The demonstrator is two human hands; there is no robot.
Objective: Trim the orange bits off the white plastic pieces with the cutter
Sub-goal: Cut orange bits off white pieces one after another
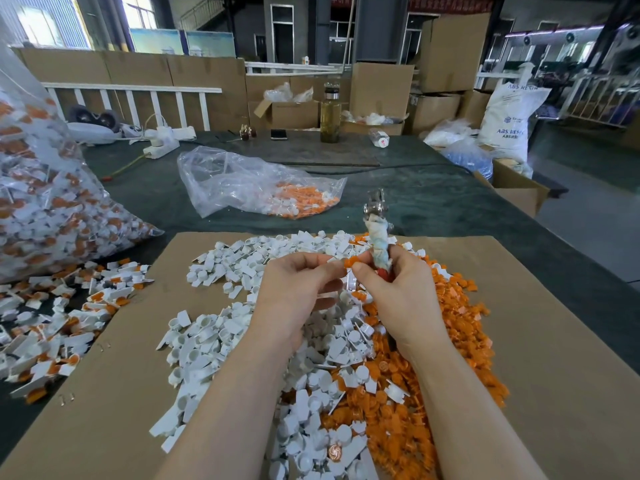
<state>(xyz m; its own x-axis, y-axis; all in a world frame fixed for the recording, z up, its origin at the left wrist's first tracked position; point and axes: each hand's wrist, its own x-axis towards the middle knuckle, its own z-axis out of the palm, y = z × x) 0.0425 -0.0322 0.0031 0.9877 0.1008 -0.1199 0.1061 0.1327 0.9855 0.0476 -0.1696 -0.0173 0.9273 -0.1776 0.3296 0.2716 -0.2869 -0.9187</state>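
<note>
Both forearms reach out from the bottom of the view over a sheet of cardboard (554,341) lying on the dark green desk (433,195). Under my wrists lies a heap of trimmed white plastic pieces (214,341), and beside it on the right a heap of orange bits (433,393). My left hand (294,292) has its fingers curled, thumb and forefinger pinching a white piece with an orange bit (350,262) at its tip. My right hand (398,289) grips the cutter (377,233) by its cloth-wrapped handle, with the metal head pointing up and away from me; its thumb touches the orange bit. To my left, untrimmed pieces (62,323) spill from a big clear bag (45,202). Farther out on the desk lies a second clear bag (242,181) holding more orange and white parts.
</note>
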